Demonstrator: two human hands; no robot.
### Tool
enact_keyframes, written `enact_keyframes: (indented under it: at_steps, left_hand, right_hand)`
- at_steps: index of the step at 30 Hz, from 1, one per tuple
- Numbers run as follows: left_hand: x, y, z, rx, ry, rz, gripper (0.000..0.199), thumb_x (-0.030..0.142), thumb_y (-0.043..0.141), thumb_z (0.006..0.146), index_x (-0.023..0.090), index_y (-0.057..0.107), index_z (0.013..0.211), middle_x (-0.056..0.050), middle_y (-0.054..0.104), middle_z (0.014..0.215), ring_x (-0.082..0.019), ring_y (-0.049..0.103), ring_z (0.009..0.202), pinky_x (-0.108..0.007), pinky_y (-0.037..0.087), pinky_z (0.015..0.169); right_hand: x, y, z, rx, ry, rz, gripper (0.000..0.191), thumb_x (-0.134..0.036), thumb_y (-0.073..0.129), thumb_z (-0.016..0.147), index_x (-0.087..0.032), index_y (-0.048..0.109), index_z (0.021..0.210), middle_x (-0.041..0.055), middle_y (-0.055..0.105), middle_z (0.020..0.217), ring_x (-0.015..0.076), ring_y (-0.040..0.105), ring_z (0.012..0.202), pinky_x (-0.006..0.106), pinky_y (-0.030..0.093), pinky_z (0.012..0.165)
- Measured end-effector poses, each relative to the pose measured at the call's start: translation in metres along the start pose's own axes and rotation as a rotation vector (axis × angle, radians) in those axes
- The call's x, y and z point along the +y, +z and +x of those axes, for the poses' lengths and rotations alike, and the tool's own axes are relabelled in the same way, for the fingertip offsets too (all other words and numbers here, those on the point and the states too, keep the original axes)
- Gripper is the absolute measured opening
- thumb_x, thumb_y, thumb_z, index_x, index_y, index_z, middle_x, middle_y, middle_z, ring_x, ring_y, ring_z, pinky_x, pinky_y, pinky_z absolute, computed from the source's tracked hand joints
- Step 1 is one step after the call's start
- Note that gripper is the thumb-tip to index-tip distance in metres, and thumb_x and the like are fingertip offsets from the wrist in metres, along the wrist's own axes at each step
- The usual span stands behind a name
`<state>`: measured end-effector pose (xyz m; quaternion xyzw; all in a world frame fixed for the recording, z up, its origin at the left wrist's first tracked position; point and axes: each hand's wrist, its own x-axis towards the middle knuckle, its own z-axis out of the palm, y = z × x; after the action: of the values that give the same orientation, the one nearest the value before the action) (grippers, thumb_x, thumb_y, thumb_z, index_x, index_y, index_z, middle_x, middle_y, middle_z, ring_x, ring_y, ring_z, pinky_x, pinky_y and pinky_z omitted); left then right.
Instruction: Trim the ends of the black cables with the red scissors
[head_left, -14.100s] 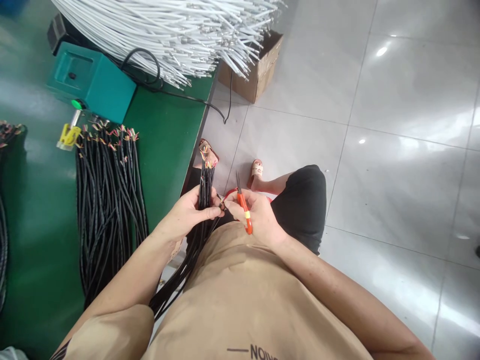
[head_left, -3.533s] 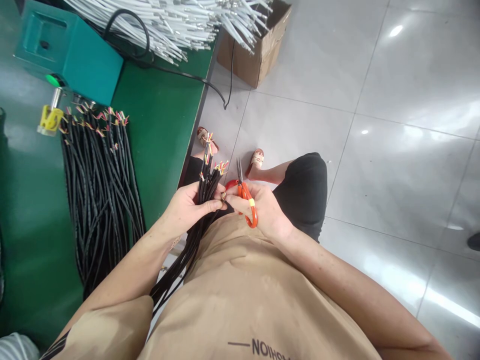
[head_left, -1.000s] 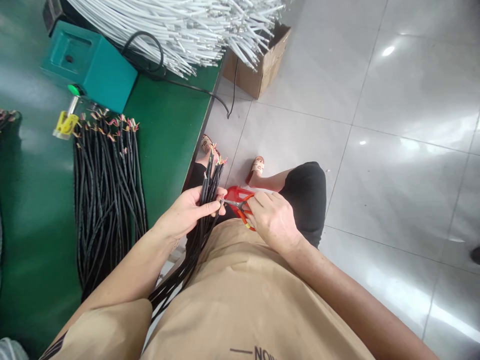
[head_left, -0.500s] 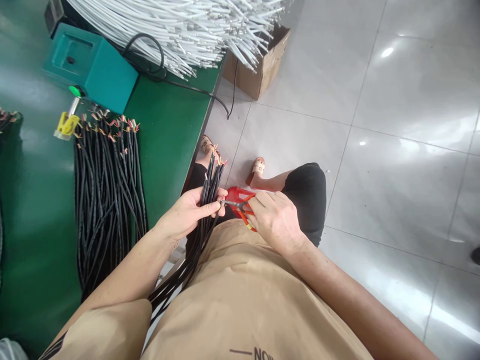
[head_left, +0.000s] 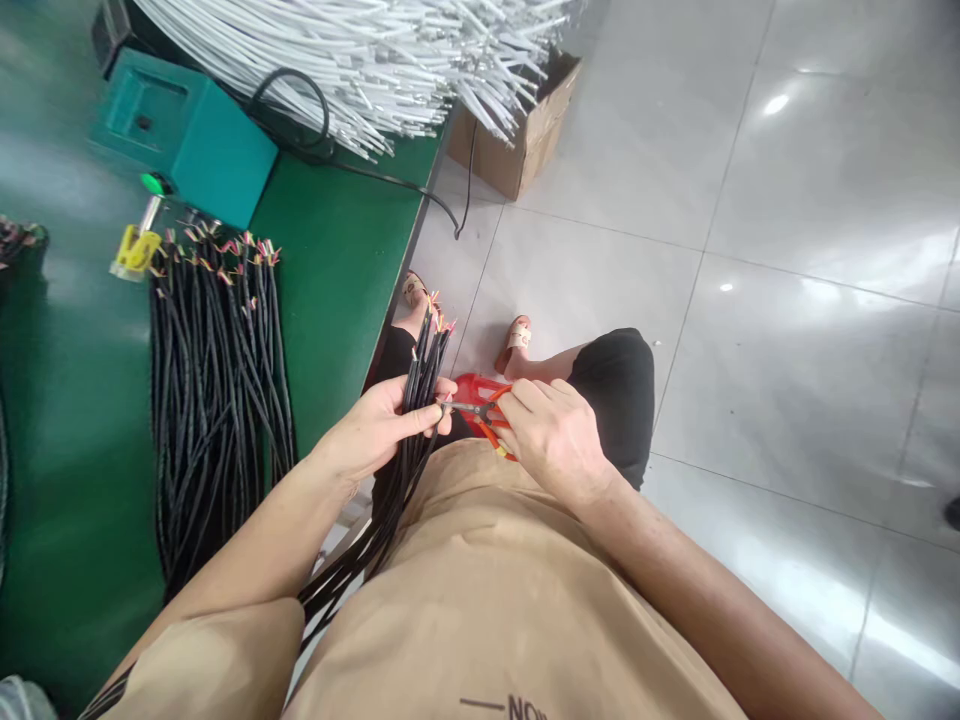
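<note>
A bundle of black cables (head_left: 424, 385) is wrapped in my left hand (head_left: 386, 418), with stripped coloured wire ends standing up above the fingers. The lower lengths run down across my lap to the left. My right hand (head_left: 553, 435) is closed around the orange handles of small scissors (head_left: 480, 410). Their narrow metal blades point left and reach my left thumb and fingertips, beside one cable's end; the exact contact is too small to tell. Below the scissors a red plastic container (head_left: 474, 386) shows in part on my lap.
On the green table (head_left: 337, 250) at left lies a large pile of black cables (head_left: 217, 400) with stripped ends. Behind it stand a teal machine (head_left: 202, 135) with a yellow piece (head_left: 135, 252) and many white cables (head_left: 390, 70). A cardboard box (head_left: 525, 140) sits on the tiled floor.
Hardly anything differs. Both hands keep their grip, the scissor blades stay at my left fingertips, and the whole view has shifted very slightly.
</note>
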<state>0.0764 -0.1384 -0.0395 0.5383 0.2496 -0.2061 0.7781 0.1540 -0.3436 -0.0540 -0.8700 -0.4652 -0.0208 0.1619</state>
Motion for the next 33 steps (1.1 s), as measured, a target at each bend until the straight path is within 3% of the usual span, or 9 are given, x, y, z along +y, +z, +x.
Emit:
enact_keyframes:
  at_steps: [5,10,14,17,22,27,33]
  left_hand:
    - [0.001,0.0,0.0,0.024,0.005,-0.015,0.024,0.022,0.07,0.078,0.017,0.066,0.101,-0.001,0.064,0.073,-0.007,0.055,0.064,-0.019,0.041,0.063]
    - [0.005,0.006,-0.002,0.079,-0.028,-0.112,0.026,0.02,0.075,0.073,0.02,0.069,0.098,-0.001,0.065,0.086,-0.011,0.065,0.077,-0.019,0.049,0.068]
    - [0.008,0.012,-0.003,0.116,-0.033,-0.144,0.02,0.024,0.071,0.077,0.019,0.071,0.097,-0.006,0.065,0.109,-0.019,0.061,0.104,-0.028,0.055,0.08]
    - [0.008,0.013,-0.003,0.148,-0.023,-0.139,0.019,0.024,0.073,0.075,0.02,0.072,0.094,-0.004,0.066,0.105,-0.015,0.061,0.097,-0.023,0.056,0.074]
    - [0.005,0.015,-0.001,0.123,-0.033,-0.149,0.021,0.026,0.076,0.072,0.019,0.073,0.092,-0.003,0.068,0.089,-0.011,0.062,0.081,-0.02,0.054,0.07]
    - [0.004,0.018,0.002,0.122,-0.007,-0.172,0.025,0.039,0.07,0.077,0.015,0.072,0.082,-0.003,0.067,0.075,-0.009,0.06,0.067,-0.02,0.052,0.066]
    - [0.005,0.016,0.005,0.198,0.003,-0.231,0.018,0.027,0.076,0.072,0.016,0.071,0.085,-0.001,0.067,0.078,-0.008,0.06,0.069,-0.02,0.049,0.069]
  right_hand:
    - [0.002,0.004,-0.001,-0.018,0.038,0.15,0.026,-0.019,0.051,0.087,-0.016,0.056,0.061,0.0003,0.049,0.061,0.011,0.034,0.054,0.03,0.024,0.055]
    - [0.0,-0.004,0.015,0.042,0.451,0.764,0.033,-0.038,0.063,0.082,-0.017,0.054,0.058,-0.0016,0.047,0.062,0.0091,0.038,0.056,0.026,0.028,0.052]
    - [-0.003,-0.015,0.041,0.091,0.675,1.21,0.022,-0.039,0.066,0.076,-0.017,0.065,0.077,0.0008,0.058,0.077,0.0118,0.051,0.069,0.026,0.04,0.063]
    - [-0.008,-0.017,0.057,0.099,0.793,1.373,0.019,-0.035,0.065,0.074,-0.016,0.065,0.077,-0.0007,0.06,0.071,0.0115,0.053,0.068,0.027,0.044,0.065]
    - [-0.02,-0.013,0.063,0.092,0.79,1.517,0.019,-0.036,0.067,0.072,-0.018,0.06,0.077,-0.0015,0.06,0.071,0.0103,0.055,0.057,0.026,0.047,0.055]
    - [-0.023,-0.006,0.062,0.097,0.767,1.405,0.022,-0.034,0.072,0.067,-0.02,0.057,0.074,-0.0014,0.059,0.071,0.0102,0.053,0.054,0.025,0.046,0.05]
    - [-0.026,-0.009,0.064,0.042,0.833,1.656,0.02,-0.032,0.071,0.068,-0.019,0.056,0.071,-0.0045,0.057,0.059,0.011,0.055,0.052,0.026,0.048,0.054]
